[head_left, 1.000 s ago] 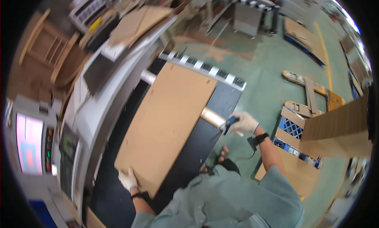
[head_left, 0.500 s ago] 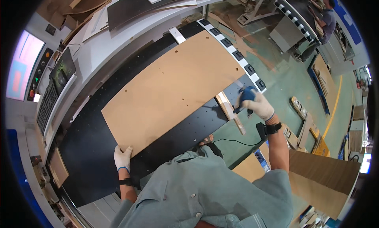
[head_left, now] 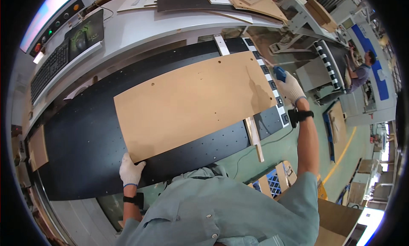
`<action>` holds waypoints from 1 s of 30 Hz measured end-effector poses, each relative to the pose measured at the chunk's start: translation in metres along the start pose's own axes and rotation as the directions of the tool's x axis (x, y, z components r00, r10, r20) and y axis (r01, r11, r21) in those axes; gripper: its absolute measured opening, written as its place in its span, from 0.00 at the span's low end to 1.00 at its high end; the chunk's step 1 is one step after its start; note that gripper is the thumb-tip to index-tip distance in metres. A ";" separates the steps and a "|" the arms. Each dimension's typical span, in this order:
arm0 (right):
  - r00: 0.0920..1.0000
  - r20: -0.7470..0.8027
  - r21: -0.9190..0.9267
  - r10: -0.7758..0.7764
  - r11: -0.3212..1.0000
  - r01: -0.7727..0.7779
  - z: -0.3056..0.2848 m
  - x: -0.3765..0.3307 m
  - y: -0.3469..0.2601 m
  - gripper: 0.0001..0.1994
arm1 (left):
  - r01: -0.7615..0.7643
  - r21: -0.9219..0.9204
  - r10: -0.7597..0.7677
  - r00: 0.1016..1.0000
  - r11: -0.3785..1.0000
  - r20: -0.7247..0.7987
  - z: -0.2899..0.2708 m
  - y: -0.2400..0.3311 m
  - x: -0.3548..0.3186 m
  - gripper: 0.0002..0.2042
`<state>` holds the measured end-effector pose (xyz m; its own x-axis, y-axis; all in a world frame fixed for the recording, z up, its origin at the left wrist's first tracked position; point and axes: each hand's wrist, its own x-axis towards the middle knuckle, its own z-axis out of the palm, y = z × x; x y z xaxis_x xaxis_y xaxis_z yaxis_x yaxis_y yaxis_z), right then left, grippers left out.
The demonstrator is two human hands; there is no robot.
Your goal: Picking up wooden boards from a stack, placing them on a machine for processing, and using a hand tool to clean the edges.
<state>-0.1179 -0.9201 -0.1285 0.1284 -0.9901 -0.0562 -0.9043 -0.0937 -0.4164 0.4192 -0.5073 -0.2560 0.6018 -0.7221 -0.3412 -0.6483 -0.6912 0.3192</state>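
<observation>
A tan wooden board (head_left: 187, 110) with small drilled holes lies on a long black work surface (head_left: 81, 148) dotted with holes. My left hand (head_left: 131, 170), in a white knit glove, grips the board's near left corner, thumb along the front edge. My right hand (head_left: 290, 89), gloved alike, is closed around a blue hand tool (head_left: 280, 73) with a thin tip. It is held above the far right end of the board, and its shadow falls on the wood. The tool's exact kind cannot be made out.
A light wooden bar (head_left: 254, 139) juts out from under the board's front edge. Black clamps on a white strip (head_left: 272, 87) line the right end. Beyond stand a keyboard (head_left: 50, 69) and a grey-white bench (head_left: 140, 29) with stacked panels. Another person (head_left: 361, 73) works at the far right.
My right hand with the blue tool has moved from the board's front right edge up past its right end. The view has turned and shifted. My left hand stays at the same corner.
</observation>
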 end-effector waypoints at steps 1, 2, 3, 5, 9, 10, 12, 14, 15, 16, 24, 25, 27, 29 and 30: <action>1.000 0.014 -0.192 -0.028 0.981 0.030 -0.003 0.011 0.008 0.22 | -0.010 -0.004 0.010 0.998 1.000 -0.054 0.003 0.000 0.005 0.32; 0.998 0.056 -0.231 -0.019 0.972 0.031 -0.008 0.016 -0.015 0.23 | -0.002 0.017 0.004 0.996 1.000 -0.094 -0.001 0.003 0.004 0.30; 0.998 0.055 -0.253 -0.016 0.967 0.029 -0.011 0.022 -0.035 0.23 | -0.005 -0.001 0.005 0.997 1.000 -0.080 -0.005 0.003 0.006 0.30; 0.981 0.194 -0.414 0.005 0.907 0.077 -0.016 0.035 -0.061 0.19 | 0.040 -0.013 -0.040 0.999 0.999 -0.004 -0.011 -0.001 0.009 0.29; 0.987 0.159 -0.622 0.024 0.779 0.081 -0.014 0.073 -0.051 0.18 | 0.016 0.028 -0.018 0.998 0.999 0.059 -0.019 0.006 0.017 0.28; 0.987 0.161 -0.626 0.012 0.774 0.092 -0.015 0.074 -0.051 0.18 | -0.028 0.039 0.027 0.999 0.999 0.039 -0.012 0.000 0.020 0.27; 0.979 0.204 -0.646 0.024 0.755 0.116 -0.019 0.073 -0.056 0.18 | -0.052 0.041 0.049 0.997 0.998 0.052 -0.012 -0.001 0.021 0.27; 0.958 0.276 -0.674 0.072 0.726 0.139 -0.025 0.057 -0.071 0.18 | -0.077 0.056 0.072 0.994 0.995 0.079 -0.010 -0.008 0.021 0.27; 0.955 0.281 -0.677 0.094 0.725 0.128 -0.032 0.047 -0.077 0.18 | -0.079 0.092 0.074 0.996 0.993 0.057 -0.008 -0.011 0.023 0.27; 0.941 0.312 -0.720 0.128 0.678 0.147 -0.043 0.032 -0.083 0.18 | -0.087 0.125 0.083 0.996 0.988 0.038 -0.007 -0.014 0.022 0.27; 0.872 0.388 -0.777 0.299 0.615 0.135 -0.051 -0.040 -0.047 0.20 | -0.085 0.104 0.078 0.994 0.991 0.073 -0.018 -0.007 0.026 0.27; 0.883 0.369 -0.780 0.291 0.614 0.124 -0.049 -0.043 -0.045 0.20 | -0.107 0.101 0.098 0.991 0.989 0.091 -0.016 -0.008 0.027 0.27; 0.890 0.369 -0.760 0.267 0.638 0.124 -0.044 -0.049 -0.051 0.20 | -0.102 0.113 0.093 0.992 0.988 0.083 -0.014 -0.014 0.028 0.27; 0.902 0.362 -0.740 0.237 0.661 0.124 -0.030 -0.046 -0.062 0.21 | -0.206 0.117 0.202 0.978 0.972 0.042 -0.011 -0.012 0.029 0.28; 0.924 0.341 -0.695 0.173 0.708 0.124 -0.021 -0.043 -0.068 0.20 | -0.187 0.121 0.180 0.981 0.975 0.069 -0.013 -0.011 0.028 0.29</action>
<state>-0.0710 -0.8734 -0.0785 0.1010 -0.8953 -0.4339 -0.9075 -0.2616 0.3287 0.4489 -0.5205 -0.2578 0.4416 -0.8309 -0.3386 -0.8012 -0.5350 0.2681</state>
